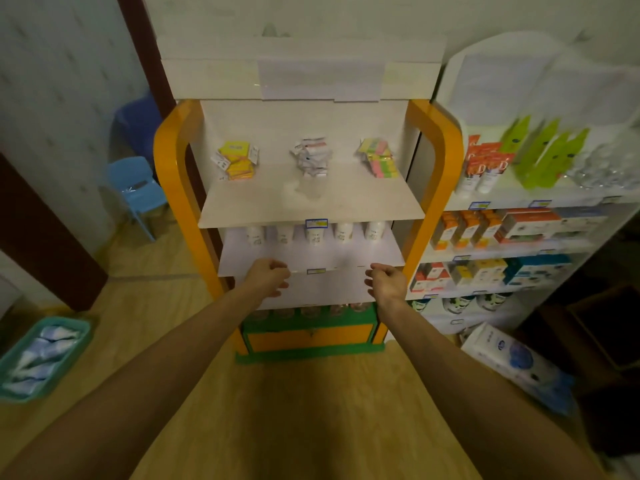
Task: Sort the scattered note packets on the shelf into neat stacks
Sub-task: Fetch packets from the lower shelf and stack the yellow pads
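Three note packet stacks [313, 155] are arranged on the top shelf [311, 206]: yellow, white, pink-green. Left hand [268, 277] and right hand [386, 280] are held relaxed, grasping nothing.

dim, warm indoor light, with no plain source; soft blur all over, small print unreadable; wide-angle bending bows the edges; the right lower corner sinks into dark shadow

White cups [313, 234] line the lower tier; blue chair [136, 188] and teal basket [41, 358] at left; green pouches [540, 150], orange-white tubes [483, 168], stacked boxes [502, 226] at right
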